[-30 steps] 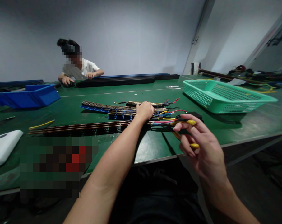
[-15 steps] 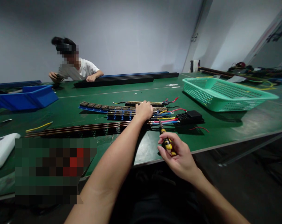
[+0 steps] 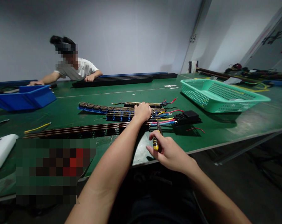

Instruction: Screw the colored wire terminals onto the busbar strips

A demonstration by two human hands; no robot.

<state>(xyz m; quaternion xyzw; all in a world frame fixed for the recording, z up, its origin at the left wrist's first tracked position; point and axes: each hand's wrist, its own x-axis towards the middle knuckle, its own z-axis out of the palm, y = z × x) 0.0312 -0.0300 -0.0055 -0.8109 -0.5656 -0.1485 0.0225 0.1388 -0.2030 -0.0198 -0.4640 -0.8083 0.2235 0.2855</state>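
My left hand (image 3: 143, 112) is closed over a cluster of rails, its fingertips hidden behind the knuckles. Under and beside it lie blue-based rails with brass-coloured strips (image 3: 96, 108) and, nearer me, a long black rail with copper strips (image 3: 85, 129). Red, blue and yellow wires (image 3: 165, 122) run from the rails' right end to a black connector block (image 3: 187, 117). My right hand (image 3: 168, 149) grips pliers (image 3: 156, 143) with yellow-and-black handles. Their dark tip points up at the wires just right of my left hand; whether it touches them I cannot tell.
A green mesh basket (image 3: 220, 96) stands at the right and a blue bin (image 3: 26, 98) at the left. Across the table a co-worker (image 3: 77, 70) reaches toward the bin, beside long black rails (image 3: 122, 80). A loose red wire (image 3: 196, 129) lies near the front edge.
My right hand has moved left with the pliers, which now stand more upright. My left hand stays on the rails. The co-worker's arm has stretched out toward the blue bin.
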